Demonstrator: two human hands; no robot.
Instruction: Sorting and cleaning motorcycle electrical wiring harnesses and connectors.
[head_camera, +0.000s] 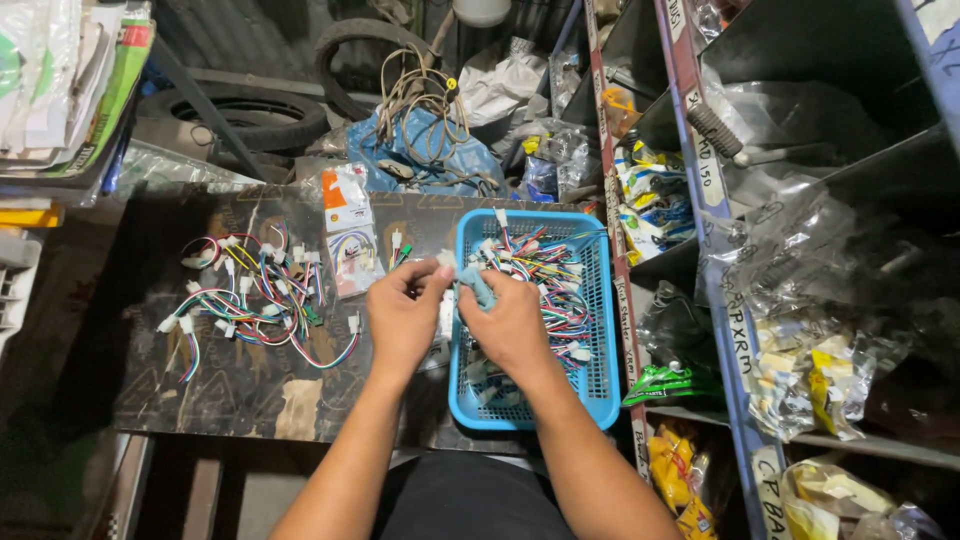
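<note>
My left hand (403, 318) and my right hand (510, 322) meet over the left rim of a blue plastic basket (596, 392). Together they pinch a small white connector and a light blue cloth-like piece (476, 285). The basket holds a tangle of coloured wire harnesses (545, 270) with white plugs. To the left, a pile of similar loose wire harnesses (255, 295) lies on the dark worn tabletop (240, 390). A clear packet with a harness (350, 235) inside lies just beyond my left hand.
Metal shelves (700, 130) with bagged parts stand close on the right. Rubber tyres (250, 115), a coil of cable (420, 100) on a blue bag and crumpled plastic fill the back. Stacked papers (60, 90) hang at the upper left.
</note>
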